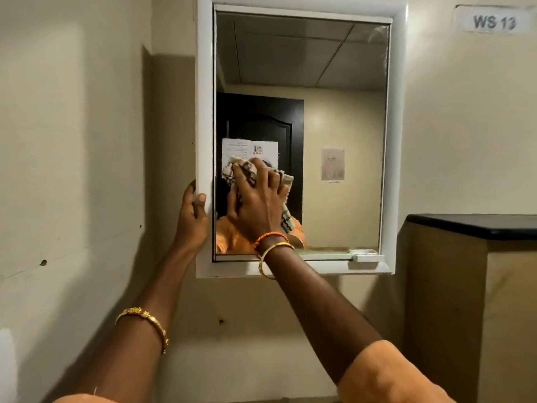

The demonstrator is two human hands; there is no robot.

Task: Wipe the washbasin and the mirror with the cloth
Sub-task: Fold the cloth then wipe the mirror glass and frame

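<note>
Wiping the mirror [334, 141] now, the second half of the task by the look of it. Right hand [257, 205] pressed flat on the lower left part of the glass, fingers spread and closed over the checked cloth [247, 170], bunched between palm and glass. Left hand [193, 216] curled around the left edge of the white frame [205, 112], thumb on the front, probably holding it steady. Hands near each other but apart. No washbasin in view, so cannot tell if already wiped. Upper and right parts of the glass well apart from the cloth; faint smear near the top right corner. Next move, as a judgement: sliding the cloth upward and to the right, keeping even pressure, reaching high without losing the grip on the frame.
</note>
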